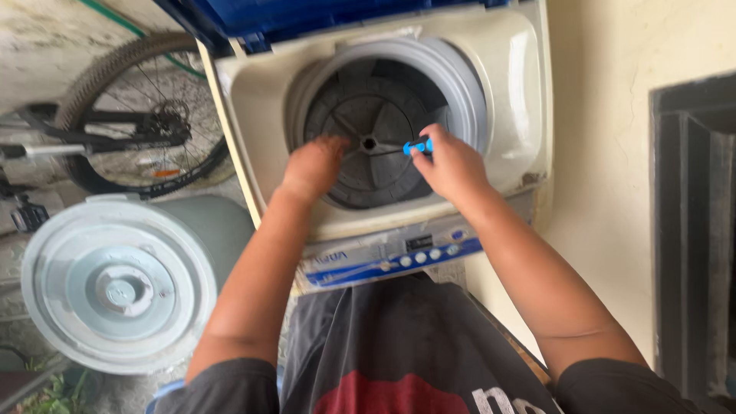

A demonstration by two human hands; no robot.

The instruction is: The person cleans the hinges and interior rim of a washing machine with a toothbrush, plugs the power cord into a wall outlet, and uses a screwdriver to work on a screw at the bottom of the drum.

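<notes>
Head view shows the washing machine (383, 138) with lid up. Right hand (452, 165) fingers grasp a blue-handled screwdriver (418, 146) aimed at the pulsator's (372, 142) centre screw; left hand (314, 165) rests in the tub, fingers blurred. Pulsator still seated.

The floor (15, 253) is rough concrete. On it stand a washer (506, 115) at twelve o'clock, a pale drum (119, 287) at nine and a bicycle (130, 115) at ten.
</notes>
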